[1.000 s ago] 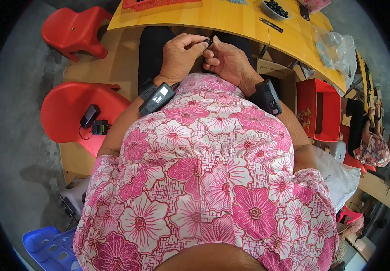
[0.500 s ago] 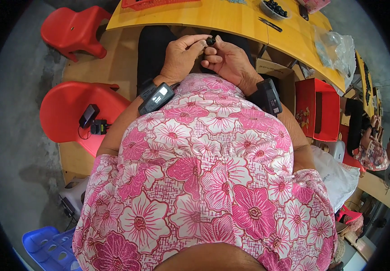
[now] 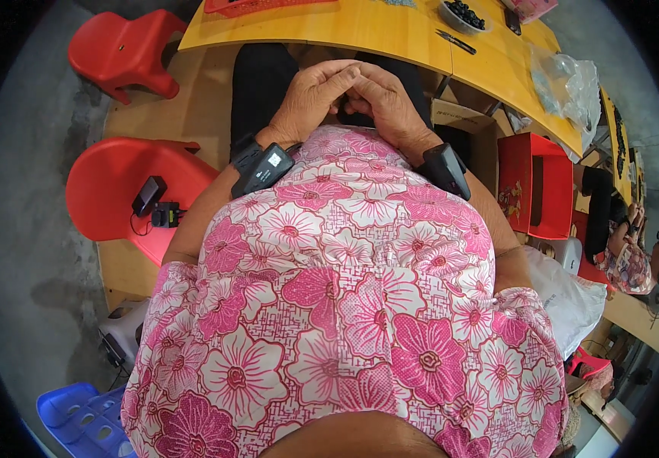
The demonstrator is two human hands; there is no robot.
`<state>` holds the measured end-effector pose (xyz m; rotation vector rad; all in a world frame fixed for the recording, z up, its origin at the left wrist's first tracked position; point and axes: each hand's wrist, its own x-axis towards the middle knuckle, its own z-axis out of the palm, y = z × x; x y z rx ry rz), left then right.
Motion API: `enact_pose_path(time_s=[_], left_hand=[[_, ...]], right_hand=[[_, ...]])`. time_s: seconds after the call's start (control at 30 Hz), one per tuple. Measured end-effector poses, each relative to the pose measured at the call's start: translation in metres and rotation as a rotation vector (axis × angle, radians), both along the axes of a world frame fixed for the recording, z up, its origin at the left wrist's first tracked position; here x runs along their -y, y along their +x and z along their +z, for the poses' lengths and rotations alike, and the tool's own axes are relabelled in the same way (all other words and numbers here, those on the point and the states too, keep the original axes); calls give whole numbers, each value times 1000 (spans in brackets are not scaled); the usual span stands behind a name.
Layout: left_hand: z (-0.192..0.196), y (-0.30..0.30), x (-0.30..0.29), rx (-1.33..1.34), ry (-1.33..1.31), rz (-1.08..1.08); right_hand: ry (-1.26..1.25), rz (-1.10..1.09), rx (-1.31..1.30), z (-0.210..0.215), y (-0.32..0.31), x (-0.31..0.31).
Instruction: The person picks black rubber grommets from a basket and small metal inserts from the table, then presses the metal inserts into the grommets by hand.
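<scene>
Since the earlier frame half a second ago, both hands have closed in toward each other. The left hand [image 3: 315,98] and the right hand [image 3: 387,95] now touch, thumbs meeting at the top, and the backs of the hands are more turned to view. The small black piece, previously visible between the fingertips, is now covered; its position, presumably inside the joined hands, cannot be confirmed. The fingers of both hands are curled inward, and whether they grip anything cannot be told. The hands are over the lap, just short of the near edge of the yellow counter [image 3: 379,38]. A dark device is strapped at each wrist.

On the counter: a red basket [image 3: 268,7] at the far left; a bowl [image 3: 484,25] containing small black items [image 3: 464,13]; a slim dark tool [image 3: 456,41] just in front of the bowl; a clear plastic bag [image 3: 576,91] at the right, overhanging the edge. Below the counter, at right, stands an open red box [image 3: 518,183] beside a cardboard box [image 3: 459,114]. To the left are two red chairs [image 3: 116,55]; the nearer one carries two small black devices [image 3: 148,195].
</scene>
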<state>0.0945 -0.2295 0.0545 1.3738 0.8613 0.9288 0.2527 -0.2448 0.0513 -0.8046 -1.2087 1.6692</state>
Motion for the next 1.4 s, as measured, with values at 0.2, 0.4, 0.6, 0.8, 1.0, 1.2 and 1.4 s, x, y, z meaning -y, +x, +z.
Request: enact_pose_path(time_s=[0.2,0.4,0.6,0.8,1.0,1.2,1.4], left_hand=[[4,1,2,28,14,22],[6,1,3,-4,39,52],[8,0,1,32,80,73],[5,0,-3,-117,274,162],[9,-1,-1,-226,420,223],[6,-2,0,-288,458,229],[-3,-5,-1,-188,263,129]], right_hand=[[57,-61,58,-2,-5,1],[16,-82,53,3,-6,-3],[-292,55,-450,-2,4,-9],[-331,83,-481,-3,5,-9],[-349,80,-415,2,7,-7],[-356,93,-392,-2,8,-8],[-195,-43,-196,-7,1,-7]])
